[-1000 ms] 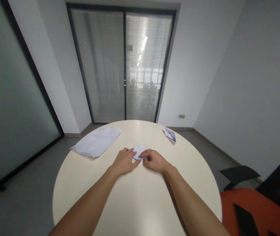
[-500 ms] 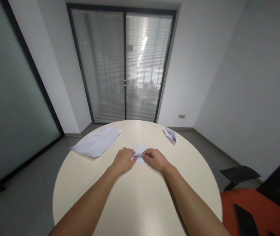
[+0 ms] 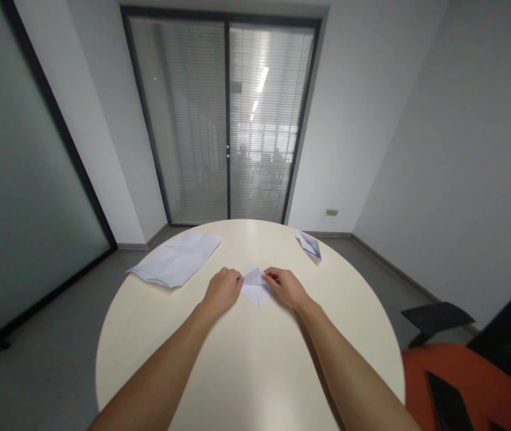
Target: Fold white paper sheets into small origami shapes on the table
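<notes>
On the bench (image 3: 255,371), a small creased paper (image 3: 256,293) is pinched at its sides by the fingers of the left hand (image 3: 224,290) and right hand (image 3: 288,289), apparently to steady it; the gripped edges are hidden. Beyond, a folded piece (image 3: 310,245) and larger paper (image 3: 181,257) are set near the rim, perhaps out of the way, their layers hard to make out.

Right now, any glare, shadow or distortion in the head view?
Head view: pale glare on the near part of the round table; shadow along the right forearm; wide-angle stretch slants the frosted glass panel; fine detail on the central creased paper looks soft.
</notes>
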Available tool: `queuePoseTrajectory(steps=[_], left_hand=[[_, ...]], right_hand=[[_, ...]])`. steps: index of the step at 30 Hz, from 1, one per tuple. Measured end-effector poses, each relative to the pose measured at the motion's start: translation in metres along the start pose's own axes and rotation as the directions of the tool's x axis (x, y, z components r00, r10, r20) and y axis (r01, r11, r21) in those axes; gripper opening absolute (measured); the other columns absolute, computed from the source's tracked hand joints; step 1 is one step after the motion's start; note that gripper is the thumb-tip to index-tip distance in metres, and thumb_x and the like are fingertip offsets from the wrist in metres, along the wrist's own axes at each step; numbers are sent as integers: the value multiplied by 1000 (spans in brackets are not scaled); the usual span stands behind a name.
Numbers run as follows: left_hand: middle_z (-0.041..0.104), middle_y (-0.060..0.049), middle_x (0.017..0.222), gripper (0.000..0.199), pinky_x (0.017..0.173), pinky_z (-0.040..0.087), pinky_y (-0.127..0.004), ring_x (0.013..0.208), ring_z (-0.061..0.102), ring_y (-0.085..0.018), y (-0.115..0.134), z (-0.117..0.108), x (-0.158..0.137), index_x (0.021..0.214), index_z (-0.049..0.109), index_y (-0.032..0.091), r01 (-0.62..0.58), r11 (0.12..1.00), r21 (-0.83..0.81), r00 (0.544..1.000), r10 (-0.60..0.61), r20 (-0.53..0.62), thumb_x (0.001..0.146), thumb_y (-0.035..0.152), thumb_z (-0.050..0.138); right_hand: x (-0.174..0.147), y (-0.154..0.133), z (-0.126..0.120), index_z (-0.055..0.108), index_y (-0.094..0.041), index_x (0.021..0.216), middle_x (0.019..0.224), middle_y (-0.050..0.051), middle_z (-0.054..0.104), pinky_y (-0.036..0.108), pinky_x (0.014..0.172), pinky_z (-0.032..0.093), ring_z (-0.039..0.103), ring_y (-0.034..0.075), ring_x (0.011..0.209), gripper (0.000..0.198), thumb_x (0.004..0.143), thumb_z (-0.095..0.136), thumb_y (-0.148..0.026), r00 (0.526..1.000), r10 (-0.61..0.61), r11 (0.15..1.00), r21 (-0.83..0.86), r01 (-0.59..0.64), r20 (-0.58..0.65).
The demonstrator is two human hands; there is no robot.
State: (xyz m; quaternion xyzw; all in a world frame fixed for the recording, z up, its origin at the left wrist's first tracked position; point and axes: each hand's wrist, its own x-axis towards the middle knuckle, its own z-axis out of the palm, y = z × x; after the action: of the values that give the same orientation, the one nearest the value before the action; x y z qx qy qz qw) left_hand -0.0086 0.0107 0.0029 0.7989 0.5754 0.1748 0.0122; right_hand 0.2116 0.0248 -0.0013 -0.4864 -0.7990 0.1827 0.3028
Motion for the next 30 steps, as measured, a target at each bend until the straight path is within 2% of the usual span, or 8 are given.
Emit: queuePoseTrajectory(steps=[5,10,16,22,30], left_hand=[[72,-10,99,34,86,49,-34,100,64,-24,2,0,-1,96,72,19,26,1000,-13,1000,-26,-10,99,32,41],[72,-8,98,31,83,48,-33,98,63,-24,1,4,0,93,71,19,-5,1000,-22,1000,5,-28,99,33,44],[72,-5,98,18,83,47,-29,97,62,-21,1,8,1,104,68,21,17,995,-101,999,-20,-26,95,27,54],[71,-5,103,22,87,45,-30,100,60,-21,1,9,1,112,65,22,6,992,-125,1000,-7,-6,93,22,55],[69,-6,106,25,90,45,-32,102,58,-22,-1,12,0,116,64,21,-34,995,-96,999,32,-19,93,21,55]], right_hand=[[1,-1,2,71,-19,93,80,4,72,26,66,40,60,17,69,33,97,49,-43,1000,28,1000,0,-28,-15],[2,-3,4,70,-18,88,78,4,71,25,62,37,59,16,67,34,96,49,-43,998,61,997,-38,-62,-20],[4,0,7,71,-19,91,81,5,73,25,64,38,61,16,70,30,95,51,-40,993,111,990,-79,-114,-36],[5,-1,9,72,-20,95,88,6,74,24,68,41,64,17,76,25,93,54,-37,988,151,983,-99,-155,-46],[7,1,12,73,-19,100,96,7,76,25,75,45,67,18,84,21,91,56,-28,989,138,986,-87,-142,-50]])
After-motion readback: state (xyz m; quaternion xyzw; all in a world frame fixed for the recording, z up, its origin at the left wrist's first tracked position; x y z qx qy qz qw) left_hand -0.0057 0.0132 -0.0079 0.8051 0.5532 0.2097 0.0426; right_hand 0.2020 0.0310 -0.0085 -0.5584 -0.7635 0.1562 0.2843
